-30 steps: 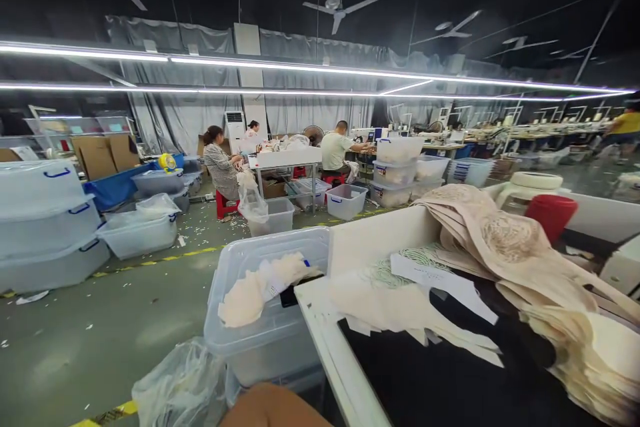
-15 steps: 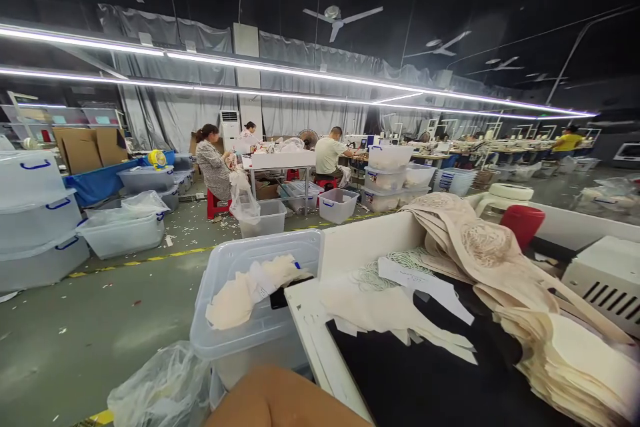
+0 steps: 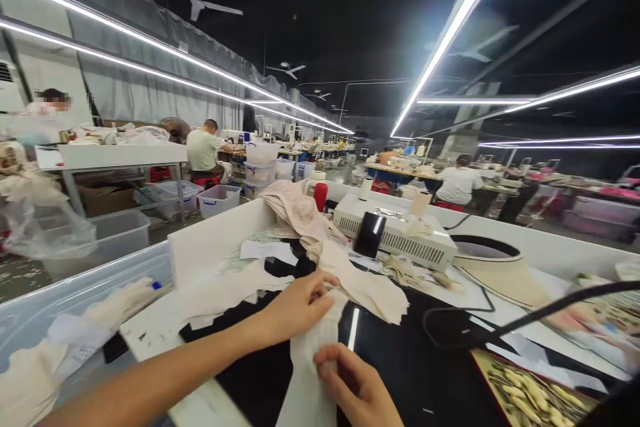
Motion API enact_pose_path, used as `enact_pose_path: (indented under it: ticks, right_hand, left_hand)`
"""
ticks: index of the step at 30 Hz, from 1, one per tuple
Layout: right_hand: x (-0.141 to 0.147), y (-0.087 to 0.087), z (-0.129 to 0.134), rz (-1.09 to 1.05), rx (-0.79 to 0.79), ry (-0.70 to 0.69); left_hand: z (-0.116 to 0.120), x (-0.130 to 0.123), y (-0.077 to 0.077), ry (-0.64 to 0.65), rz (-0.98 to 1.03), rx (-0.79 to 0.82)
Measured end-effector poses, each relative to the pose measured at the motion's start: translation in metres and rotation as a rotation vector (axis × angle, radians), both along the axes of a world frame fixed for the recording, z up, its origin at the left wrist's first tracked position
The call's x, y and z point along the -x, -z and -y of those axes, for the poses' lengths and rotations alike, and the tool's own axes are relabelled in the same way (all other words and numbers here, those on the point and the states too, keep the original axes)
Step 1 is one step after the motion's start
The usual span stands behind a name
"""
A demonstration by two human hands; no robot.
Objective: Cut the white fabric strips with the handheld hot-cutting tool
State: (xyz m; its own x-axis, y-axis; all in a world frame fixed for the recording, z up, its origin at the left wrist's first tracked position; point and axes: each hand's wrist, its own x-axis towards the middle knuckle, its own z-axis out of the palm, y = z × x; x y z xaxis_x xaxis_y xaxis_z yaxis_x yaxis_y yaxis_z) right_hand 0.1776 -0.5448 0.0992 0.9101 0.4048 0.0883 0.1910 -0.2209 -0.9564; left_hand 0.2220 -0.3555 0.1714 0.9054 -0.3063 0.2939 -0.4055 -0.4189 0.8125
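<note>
A long pale fabric piece (image 3: 313, 350) runs over the black work surface (image 3: 390, 360) toward me. My left hand (image 3: 300, 303) is at its far end, fingers curled and closed on the cloth. Nearer to me, my right hand (image 3: 357, 383) pinches the same cloth with thumb and fingertips close together. Just beyond my hands lies a stack of cream cut pieces (image 3: 365, 283). To the left of my left hand, more cream cut pieces (image 3: 230, 290) lie beside a white paper pattern (image 3: 267, 251) with writing on it.
A clear plastic bin (image 3: 160, 260) stands at the left. Behind the stack are a beige fabric heap (image 3: 295, 210), a red cone (image 3: 321, 197), a white vented machine (image 3: 400, 230) and a dark cup (image 3: 370, 235). A sun visor (image 3: 495, 267) and a tray of small pale pieces (image 3: 530, 390) lie right.
My view has swung right, from the bins and floor to the worktable. Both my hands now show on the pale fabric; earlier only bare skin showed at the bottom edge.
</note>
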Motion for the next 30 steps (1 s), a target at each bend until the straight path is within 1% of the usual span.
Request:
enact_pose_path:
  ticks: [1,3,7,11,14,18,22,26,28,30]
  right_hand:
    - [-0.004,-0.004,-0.001,0.010,-0.018,0.001]
    - [-0.016,-0.010,-0.001,0.052,-0.050,0.046]
    - [-0.047,-0.020,0.016,0.133,-0.072,0.173]
    - [-0.082,-0.029,0.041,0.189,-0.088,0.372]
    - [-0.106,-0.035,0.057,0.189,-0.080,0.474]
    - [-0.136,-0.036,0.075,0.199,-0.038,0.585]
    - [-0.165,-0.028,0.088,0.239,0.034,0.628]
    - [-0.181,-0.015,0.095,0.306,0.134,0.621]
    - [-0.181,-0.011,0.097,0.349,0.177,0.623]
    - [-0.178,-0.008,0.099,0.377,0.204,0.625]
  left_hand:
    - [-0.004,-0.005,0.000,-0.016,0.002,0.005]
    - [-0.011,-0.016,-0.004,-0.053,0.011,0.000]
    - [-0.011,-0.042,-0.022,-0.137,0.056,-0.038]
    - [-0.002,-0.083,-0.038,-0.240,0.119,-0.076]
    - [0.005,-0.117,-0.042,-0.298,0.133,-0.112]
    - [0.010,-0.152,-0.036,-0.346,0.118,-0.171]
    - [0.013,-0.170,-0.022,-0.337,0.081,-0.224]
    - [0.007,-0.175,-0.008,-0.318,-0.005,-0.299]
    - [-0.004,-0.173,-0.007,-0.318,-0.069,-0.350]
    - [-0.024,-0.168,-0.011,-0.335,-0.135,-0.415]
